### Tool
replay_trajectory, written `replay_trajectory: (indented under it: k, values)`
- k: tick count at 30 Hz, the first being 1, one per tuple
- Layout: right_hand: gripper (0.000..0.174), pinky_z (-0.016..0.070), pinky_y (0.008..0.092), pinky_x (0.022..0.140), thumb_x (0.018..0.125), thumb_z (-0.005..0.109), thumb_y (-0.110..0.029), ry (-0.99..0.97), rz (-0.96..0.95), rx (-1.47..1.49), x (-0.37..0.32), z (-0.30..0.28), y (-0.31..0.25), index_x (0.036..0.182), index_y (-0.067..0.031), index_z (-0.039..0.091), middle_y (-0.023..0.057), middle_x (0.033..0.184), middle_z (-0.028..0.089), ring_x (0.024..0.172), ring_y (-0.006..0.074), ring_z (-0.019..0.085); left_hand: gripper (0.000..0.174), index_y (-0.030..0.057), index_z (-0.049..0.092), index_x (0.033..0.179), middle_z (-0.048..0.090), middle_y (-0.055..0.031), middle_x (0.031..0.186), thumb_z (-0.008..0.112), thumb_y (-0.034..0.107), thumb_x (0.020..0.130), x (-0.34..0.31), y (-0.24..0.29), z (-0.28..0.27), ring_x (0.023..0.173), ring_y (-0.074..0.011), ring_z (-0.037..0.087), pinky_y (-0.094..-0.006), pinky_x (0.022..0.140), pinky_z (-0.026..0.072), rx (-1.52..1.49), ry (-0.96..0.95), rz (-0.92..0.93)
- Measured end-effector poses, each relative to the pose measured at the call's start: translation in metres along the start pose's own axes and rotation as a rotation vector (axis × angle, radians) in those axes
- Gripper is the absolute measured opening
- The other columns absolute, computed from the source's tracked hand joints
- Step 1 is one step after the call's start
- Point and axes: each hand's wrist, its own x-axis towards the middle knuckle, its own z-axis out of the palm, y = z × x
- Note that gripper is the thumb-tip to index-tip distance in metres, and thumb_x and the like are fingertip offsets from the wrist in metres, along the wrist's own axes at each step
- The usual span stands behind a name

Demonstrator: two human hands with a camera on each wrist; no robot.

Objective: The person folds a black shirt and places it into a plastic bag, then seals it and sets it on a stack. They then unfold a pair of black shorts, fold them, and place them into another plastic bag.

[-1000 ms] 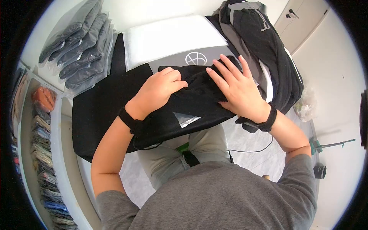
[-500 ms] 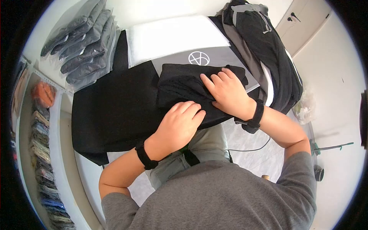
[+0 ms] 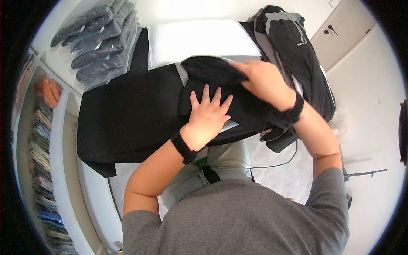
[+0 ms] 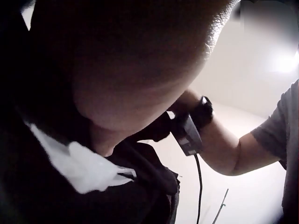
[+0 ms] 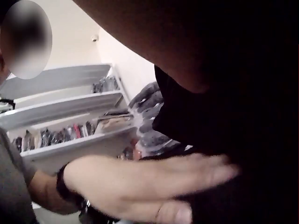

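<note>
A black garment [image 3: 214,70] lies folded on the black-covered table, its far part lifted and bent over. My left hand [image 3: 206,117] presses flat on the fabric with fingers spread; the right wrist view also shows this left hand [image 5: 140,182]. Blurred by motion, my right hand [image 3: 267,83] grips the raised fold at its right side, its fingertips partly hidden by cloth. A clear plastic bag edge [image 3: 229,126] peeks out beside the left thumb. Under the garment, a strip of a grey bag [image 3: 182,74] shows.
White plastic sheets [image 3: 204,40] lie at the back of the table [image 3: 127,114]. Bagged dark garments [image 3: 102,46] are stacked at back left, and loose black and grey clothes [image 3: 293,51] are heaped at right. A shelf [image 3: 63,127] with packed items stands at left.
My left hand has moved up from the near edge onto the garment and spread its fingers. My right hand has moved up, lifting a fold of the garment, which now covers most of the grey bag's logo.
</note>
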Motion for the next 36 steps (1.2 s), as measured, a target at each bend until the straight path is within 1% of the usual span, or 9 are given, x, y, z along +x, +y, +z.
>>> replay_trajectory:
  k: [3,4,6,10,12,16,19,26,36]
  values:
    - [0.049,0.0479,0.0383,0.067,0.069,0.067,-0.019,-0.017,-0.091,-0.119,-0.027,0.007,-0.036,0.117,-0.0149,0.060,0.0068,0.077,0.059,0.075,0.0248,0.061,0.036,0.0166,0.067,0.112,0.068,-0.0089,0.104,0.061,0.036,0.082,0.011,0.002,-0.011,0.099,-0.0309,0.063,-0.0649,0.092,0.0347,-0.225,-0.383,-0.153]
    - [0.051,0.0468,0.0379,0.070,0.068,0.066,-0.019,-0.060,-0.088,-0.143,-0.038,0.014,-0.049,0.119,-0.0137,0.059,0.0066,0.080,0.058,0.078,0.0240,0.059,0.026,0.0152,0.073,0.094,0.070,-0.0089,0.091,0.062,0.034,0.081,0.004,0.003,-0.001,0.088,-0.0276,0.067,-0.0567,0.088,0.0416,-0.159,-0.013,-0.074]
    - [0.068,0.0438,0.0381,0.081,0.067,0.072,-0.022,-0.068,-0.023,-0.134,-0.057,0.030,-0.067,0.131,-0.0118,0.050,0.0097,0.097,0.055,0.092,0.0259,0.055,0.025,0.0129,0.074,0.088,0.070,-0.0105,0.089,0.062,0.034,0.080,0.003,0.003,-0.005,0.087,-0.0266,0.067,-0.0502,0.084,0.0451,0.048,-0.343,-0.051]
    - [0.076,0.0359,0.0463,0.101,0.071,0.072,-0.032,-0.015,0.025,-0.148,-0.071,0.037,-0.073,0.137,-0.0109,0.043,0.0153,0.113,0.050,0.105,0.0315,0.048,0.021,0.0070,0.072,0.082,0.069,-0.0149,0.085,0.060,0.025,0.081,-0.008,-0.016,-0.016,0.083,-0.0301,0.067,-0.0454,0.078,0.0485,-0.214,-0.331,-0.014]
    - [0.074,0.0336,0.0476,0.104,0.073,0.071,-0.034,-0.042,0.045,-0.131,-0.076,0.041,-0.071,0.138,-0.0121,0.042,0.0161,0.116,0.049,0.109,0.0318,0.046,0.022,0.0038,0.068,0.076,0.068,-0.0167,0.079,0.049,0.012,0.083,-0.014,-0.050,-0.019,0.074,-0.0305,0.066,-0.0417,0.071,0.0520,-0.532,-0.058,0.120]
    - [0.074,0.0329,0.0477,0.104,0.071,0.072,-0.030,-0.022,-0.006,-0.146,-0.076,0.048,-0.068,0.138,-0.0153,0.043,0.0159,0.117,0.048,0.109,0.0323,0.046,0.029,0.0012,0.065,0.093,0.062,-0.0098,0.075,0.053,0.026,0.088,-0.034,-0.092,-0.039,0.066,-0.0192,0.059,-0.0316,0.061,0.0469,-0.839,0.311,-0.672]
    - [0.066,0.0346,0.0466,0.104,0.073,0.067,-0.024,0.006,-0.035,-0.167,-0.074,0.048,-0.067,0.135,-0.0152,0.046,0.0163,0.113,0.049,0.106,0.0327,0.048,0.047,0.0021,0.061,0.102,0.061,-0.0059,0.089,0.050,0.047,0.092,-0.030,-0.080,-0.045,0.075,-0.0174,0.056,-0.0274,0.066,0.0448,-1.048,0.029,-0.947]
    - [0.057,0.0316,0.0481,0.106,0.075,0.060,-0.017,0.082,-0.079,-0.207,-0.077,0.051,-0.060,0.131,-0.0150,0.051,0.0146,0.108,0.053,0.103,0.0298,0.051,0.078,-0.0105,0.061,0.090,0.055,-0.0108,0.074,0.057,0.066,0.077,-0.003,-0.084,-0.044,0.065,-0.0190,0.051,-0.0303,0.060,0.0436,-1.065,-0.207,-0.923]
    - [0.045,0.0297,0.0485,0.107,0.074,0.057,-0.013,0.111,0.086,-0.313,-0.090,0.033,-0.051,0.117,-0.0049,0.055,0.0109,0.089,0.051,0.087,0.0261,0.052,0.080,-0.0200,0.052,0.110,0.059,-0.0217,0.088,0.068,0.046,0.068,0.010,-0.082,-0.038,0.076,-0.0297,0.056,-0.0395,0.066,0.0456,-0.867,-0.459,-0.814]
